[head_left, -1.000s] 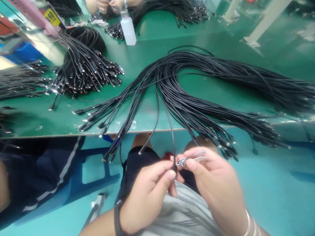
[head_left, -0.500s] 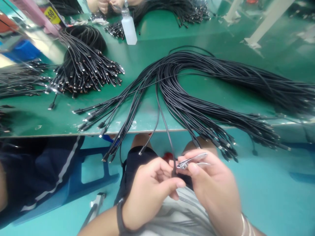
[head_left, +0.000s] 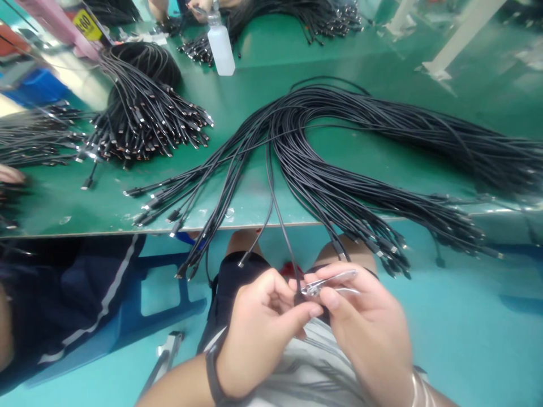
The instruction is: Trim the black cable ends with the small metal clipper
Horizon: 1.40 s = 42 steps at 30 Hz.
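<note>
Over my lap, my left hand [head_left: 263,333] pinches the end of a black cable [head_left: 285,237] between thumb and fingers. That cable runs down from the bundle on the table. My right hand [head_left: 365,322] is closed on a small silver nail clipper [head_left: 335,281], its lever raised. The clipper's jaws are at the cable's connector end, close against it; whether they touch it I cannot tell. A large bundle of black cables [head_left: 339,107] curves across the table, with many connector ends hanging over the front edge.
The green table [head_left: 263,203] ends just beyond my hands. Another cable pile [head_left: 144,113] lies at left, near a white bottle [head_left: 221,51]. Co-workers' hands show at the far side and left edge. A blue stool [head_left: 165,288] stands at left.
The clipper has moved slightly left, and its jaws are now against or very near the cable end. A co-worker's hand has appeared at the left edge.
</note>
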Available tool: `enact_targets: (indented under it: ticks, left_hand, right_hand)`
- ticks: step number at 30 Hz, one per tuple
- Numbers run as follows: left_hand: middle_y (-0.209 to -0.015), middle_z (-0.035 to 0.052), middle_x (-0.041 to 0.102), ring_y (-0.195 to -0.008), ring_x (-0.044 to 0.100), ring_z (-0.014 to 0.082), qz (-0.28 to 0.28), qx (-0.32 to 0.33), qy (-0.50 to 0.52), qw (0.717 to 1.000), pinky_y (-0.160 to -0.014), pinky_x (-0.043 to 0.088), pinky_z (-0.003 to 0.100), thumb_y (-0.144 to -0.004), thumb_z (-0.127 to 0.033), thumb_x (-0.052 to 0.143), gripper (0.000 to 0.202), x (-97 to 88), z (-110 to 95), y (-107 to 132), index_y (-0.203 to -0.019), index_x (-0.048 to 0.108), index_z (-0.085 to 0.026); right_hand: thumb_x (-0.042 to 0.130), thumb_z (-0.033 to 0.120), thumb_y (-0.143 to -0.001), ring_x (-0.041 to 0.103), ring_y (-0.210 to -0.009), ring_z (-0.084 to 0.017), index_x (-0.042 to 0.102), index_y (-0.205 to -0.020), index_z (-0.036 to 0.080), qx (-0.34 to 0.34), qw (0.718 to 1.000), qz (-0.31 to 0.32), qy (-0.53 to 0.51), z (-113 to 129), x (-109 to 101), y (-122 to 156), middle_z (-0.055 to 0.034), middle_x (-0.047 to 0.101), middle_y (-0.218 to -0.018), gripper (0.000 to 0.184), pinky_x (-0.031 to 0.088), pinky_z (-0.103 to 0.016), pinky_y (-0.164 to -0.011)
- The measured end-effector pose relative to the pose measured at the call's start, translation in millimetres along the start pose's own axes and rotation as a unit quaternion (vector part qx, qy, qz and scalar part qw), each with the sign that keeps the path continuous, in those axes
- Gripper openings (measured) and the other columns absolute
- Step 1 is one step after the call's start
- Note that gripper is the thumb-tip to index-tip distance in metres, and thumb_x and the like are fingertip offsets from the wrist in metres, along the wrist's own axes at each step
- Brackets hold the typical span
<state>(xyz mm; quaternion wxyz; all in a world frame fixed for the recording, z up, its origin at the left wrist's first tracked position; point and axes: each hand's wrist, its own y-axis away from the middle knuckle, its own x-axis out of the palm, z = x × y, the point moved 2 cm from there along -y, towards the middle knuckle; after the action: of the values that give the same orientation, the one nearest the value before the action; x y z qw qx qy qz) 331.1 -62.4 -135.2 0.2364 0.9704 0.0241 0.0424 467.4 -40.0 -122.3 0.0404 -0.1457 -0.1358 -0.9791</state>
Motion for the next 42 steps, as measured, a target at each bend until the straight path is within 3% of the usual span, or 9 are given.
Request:
enact_targets:
  ticks: [13, 17, 21, 23, 25, 28, 31, 35, 42]
  left_hand:
    - [-0.052, -0.0054, 0.062, -0.045, 0.061, 0.0106, 0.004, -0.001, -0.038, 0.999, -0.046, 0.043, 0.018, -0.073, -0.033, 0.081, 0.039, 2.1, 0.0, -0.9, -0.064, 0.045, -0.021]
    - [-0.056, -0.0049, 0.063, -0.048, 0.058, 0.0086, 0.014, 0.045, -0.116, 0.992, -0.048, 0.042, 0.017, -0.072, -0.031, 0.082, 0.038, 4.4, -0.1, -3.8, -0.061, 0.047, -0.019]
    - [-0.062, -0.0037, 0.066, -0.054, 0.058, 0.0100, 0.018, 0.137, -0.223, 0.965, -0.053, 0.045, 0.019, -0.073, -0.030, 0.081, 0.023, -4.0, -0.5, -7.9, -0.070, 0.061, -0.020]
    - [-0.072, -0.0008, 0.069, -0.065, 0.062, 0.0145, -0.080, 0.210, -0.292, 0.930, -0.064, 0.051, 0.025, -0.076, -0.033, 0.079, 0.019, -19.2, -2.8, -11.9, -0.084, 0.067, -0.021]
    - [-0.095, 0.0061, 0.072, -0.090, 0.065, 0.0229, -0.204, 0.273, -0.378, 0.861, -0.086, 0.051, 0.036, -0.080, -0.034, 0.075, 0.023, -37.8, -5.4, -15.7, -0.098, 0.069, -0.021]
    - [-0.122, 0.0122, 0.067, -0.117, 0.057, 0.0303, -0.214, 0.251, -0.452, 0.829, -0.104, 0.042, 0.047, -0.090, -0.033, 0.061, 0.031, -58.7, -4.0, -23.1, -0.117, 0.067, -0.020]
    - [-0.108, 0.0107, 0.073, -0.098, 0.068, 0.0246, -0.086, 0.117, -0.358, 0.923, -0.089, 0.052, 0.040, -0.097, -0.034, 0.047, 0.032, -65.5, 0.7, -26.6, -0.116, 0.068, -0.018]
    - [-0.080, 0.0060, 0.074, -0.059, 0.067, 0.0139, 0.079, -0.025, -0.062, 0.995, -0.053, 0.050, 0.022, -0.093, -0.035, 0.055, 0.024, -51.8, -1.2, -24.5, -0.099, 0.068, -0.015]
    - [-0.082, 0.0079, 0.077, -0.058, 0.069, 0.0117, 0.077, 0.015, 0.105, 0.991, -0.049, 0.049, 0.016, -0.085, -0.023, 0.068, 0.011, -22.6, -14.1, -28.1, -0.092, 0.070, -0.014]
  right_hand:
    - [0.075, 0.027, -0.083, 0.073, -0.074, -0.018, 0.072, -0.082, 0.024, 0.043, 0.999, -0.028, 0.001, -4.4, -4.4, -6.4, -0.0018, 0.075, -0.079, 0.004, 0.060, -0.023, -0.064]
    - [0.076, 0.035, -0.081, 0.071, -0.079, -0.020, 0.070, -0.089, 0.025, 0.037, 0.993, 0.087, -0.071, -5.5, -9.6, -12.8, -0.0030, 0.074, -0.087, 0.014, 0.059, -0.030, -0.070]
    - [0.073, 0.038, -0.082, 0.070, -0.083, -0.023, 0.071, -0.089, 0.024, 0.013, 0.973, 0.140, 0.183, 12.1, -27.2, -23.5, -0.0066, 0.074, -0.094, 0.016, 0.057, -0.033, -0.074]
    - [0.069, 0.036, -0.084, 0.070, -0.088, -0.026, 0.071, -0.091, 0.024, -0.060, 0.919, 0.004, 0.389, 28.6, -47.1, -31.8, -0.0068, 0.074, -0.096, 0.014, 0.055, -0.039, -0.080]
    - [0.067, 0.035, -0.083, 0.067, -0.099, -0.033, 0.071, -0.092, 0.023, -0.135, 0.804, -0.165, 0.555, 46.4, -67.8, -37.3, -0.0089, 0.073, -0.101, 0.015, 0.051, -0.048, -0.088]
    - [0.069, 0.030, -0.081, 0.063, -0.111, -0.039, 0.071, -0.088, 0.020, -0.162, 0.693, -0.309, 0.631, 61.1, -87.0, -38.3, -0.0113, 0.073, -0.108, 0.012, 0.046, -0.055, -0.096]
    - [0.071, 0.034, -0.082, 0.069, -0.102, -0.033, 0.073, -0.093, 0.025, -0.157, 0.786, -0.302, 0.516, 56.7, -82.1, -31.9, -0.0065, 0.075, -0.108, 0.015, 0.052, -0.049, -0.091]
    - [0.076, 0.037, -0.080, 0.072, -0.093, -0.024, 0.074, -0.091, 0.026, -0.093, 0.957, -0.117, 0.248, 29.5, -43.2, -25.2, -0.0041, 0.077, -0.101, 0.016, 0.059, -0.032, -0.079]
    - [0.079, 0.031, -0.081, 0.074, -0.091, -0.020, 0.071, -0.090, 0.026, 0.032, 0.998, -0.003, -0.050, -0.3, 3.4, -35.1, -0.0032, 0.078, -0.096, 0.013, 0.060, -0.028, -0.080]
